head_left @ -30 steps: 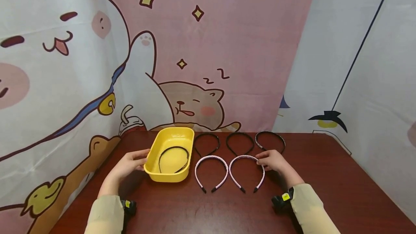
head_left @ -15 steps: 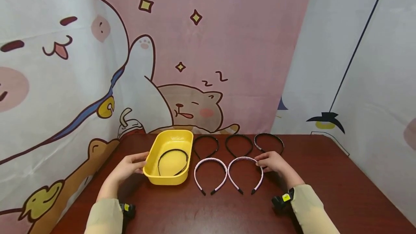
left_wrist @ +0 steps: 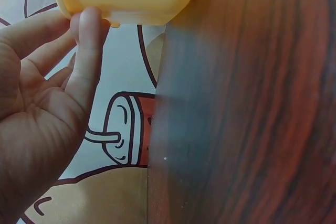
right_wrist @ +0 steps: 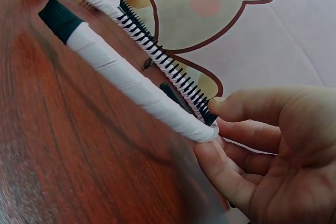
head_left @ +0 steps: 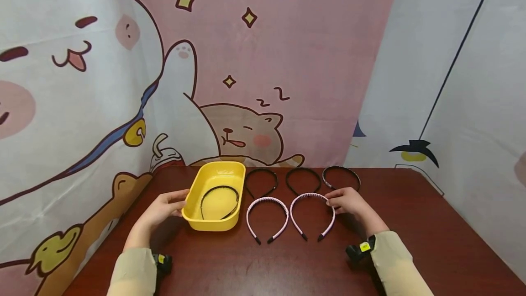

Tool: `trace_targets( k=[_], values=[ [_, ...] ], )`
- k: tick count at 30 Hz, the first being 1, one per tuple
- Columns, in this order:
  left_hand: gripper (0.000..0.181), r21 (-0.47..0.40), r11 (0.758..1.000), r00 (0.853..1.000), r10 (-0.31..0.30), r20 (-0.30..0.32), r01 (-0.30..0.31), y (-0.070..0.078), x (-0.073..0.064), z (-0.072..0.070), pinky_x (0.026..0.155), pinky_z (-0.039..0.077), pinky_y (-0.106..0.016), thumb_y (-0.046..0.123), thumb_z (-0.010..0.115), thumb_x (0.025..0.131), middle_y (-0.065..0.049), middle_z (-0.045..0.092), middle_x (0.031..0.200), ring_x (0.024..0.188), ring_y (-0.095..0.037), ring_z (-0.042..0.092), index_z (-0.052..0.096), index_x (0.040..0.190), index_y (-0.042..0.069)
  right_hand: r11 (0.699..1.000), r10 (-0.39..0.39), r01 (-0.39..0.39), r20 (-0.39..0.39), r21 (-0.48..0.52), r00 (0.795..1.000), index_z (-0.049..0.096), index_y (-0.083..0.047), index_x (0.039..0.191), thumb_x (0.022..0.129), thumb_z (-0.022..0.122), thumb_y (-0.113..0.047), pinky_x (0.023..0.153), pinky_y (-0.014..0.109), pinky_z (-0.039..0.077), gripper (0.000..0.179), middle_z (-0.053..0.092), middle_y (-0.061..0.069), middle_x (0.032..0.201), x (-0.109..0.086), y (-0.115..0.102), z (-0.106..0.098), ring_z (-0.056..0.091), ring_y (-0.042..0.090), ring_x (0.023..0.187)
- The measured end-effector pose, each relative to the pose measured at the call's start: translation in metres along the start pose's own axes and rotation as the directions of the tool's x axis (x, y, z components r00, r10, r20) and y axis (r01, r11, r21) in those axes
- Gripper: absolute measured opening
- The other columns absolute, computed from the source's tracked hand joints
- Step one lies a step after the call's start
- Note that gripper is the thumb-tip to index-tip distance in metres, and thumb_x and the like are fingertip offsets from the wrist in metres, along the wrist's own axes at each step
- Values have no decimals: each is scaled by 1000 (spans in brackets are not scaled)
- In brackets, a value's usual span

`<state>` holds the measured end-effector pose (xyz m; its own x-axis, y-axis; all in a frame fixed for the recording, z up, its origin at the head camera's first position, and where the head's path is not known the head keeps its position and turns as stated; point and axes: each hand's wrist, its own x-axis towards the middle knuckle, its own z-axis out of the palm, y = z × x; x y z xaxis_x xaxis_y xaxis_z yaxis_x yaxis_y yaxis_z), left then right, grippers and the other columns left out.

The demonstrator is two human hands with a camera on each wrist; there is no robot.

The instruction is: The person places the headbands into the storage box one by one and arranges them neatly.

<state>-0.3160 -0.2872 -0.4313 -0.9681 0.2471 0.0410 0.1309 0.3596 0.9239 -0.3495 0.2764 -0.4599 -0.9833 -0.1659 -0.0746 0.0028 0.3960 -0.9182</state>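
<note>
My left hand (head_left: 162, 209) grips the left rim of a yellow plastic basin (head_left: 213, 225), its thumb against the wall in the left wrist view. Inside the basin lies a black toothed headband (head_left: 220, 187). With thumb and fingers, my right hand (head_left: 349, 202) pinches a pale pink wrapped headband (head_left: 311, 194) on its right side. That headband has black tips and black inner teeth, and the right wrist view shows it raised at a slant over the wood. A second pink headband (head_left: 268, 198) lies just left of it, beside the basin.
Behind the pink headbands lie a black headband (head_left: 261, 170) near the basin, another black headband (head_left: 303, 169), and a dark patterned headband (head_left: 342, 167) at the right. All are on a dark red wooden table (head_left: 255, 268), backed by a cartoon-printed curtain (head_left: 312, 58).
The pink headband in my right hand has risen slightly off its earlier place, and the right wrist has shifted a little to the right. The left hand and basin stay put.
</note>
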Motion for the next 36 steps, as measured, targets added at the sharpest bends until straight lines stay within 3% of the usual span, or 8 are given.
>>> trace_targets(
  k=[13, 19, 28, 36],
  values=[
    [51, 19, 1000, 1000, -6, -8, 6, 1, -3, -3, 77, 56, -32, 11, 60, 96, -28, 55, 129, 90, -29, 66, 44, 140, -9, 999, -11, 11, -4, 35, 1000, 61, 16, 115, 87, 66, -4, 65, 33, 57, 35, 65, 12, 92, 0, -4, 1, 63, 19, 79],
    [52, 2, 1000, 1000, -5, -2, 5, -1, -2, -2, 78, 56, -33, 12, 60, 96, -28, 53, 132, 91, -29, 66, 43, 141, -8, 995, -71, 68, 40, 67, 997, 63, 15, 111, 86, 67, -8, 64, 32, 57, 34, 66, 11, 89, -3, -7, -5, 63, 18, 77],
    [53, 23, 1000, 1000, -10, -3, 10, 2, -1, -1, 78, 56, -34, 16, 61, 96, -26, 56, 129, 89, -28, 65, 44, 141, -6, 999, 17, -16, -27, 30, 999, 61, 12, 118, 89, 66, -9, 70, 37, 57, 36, 66, 15, 101, 2, -12, -7, 66, 28, 88],
    [52, 6, 1000, 1000, 0, 1, 0, 4, -3, 0, 78, 56, -34, 14, 60, 96, -27, 56, 128, 89, -29, 66, 44, 141, -7, 997, -20, 24, -53, 69, 998, 59, 15, 119, 89, 65, -5, 68, 36, 57, 37, 66, 13, 98, 4, -16, -9, 64, 30, 88]
  ],
)
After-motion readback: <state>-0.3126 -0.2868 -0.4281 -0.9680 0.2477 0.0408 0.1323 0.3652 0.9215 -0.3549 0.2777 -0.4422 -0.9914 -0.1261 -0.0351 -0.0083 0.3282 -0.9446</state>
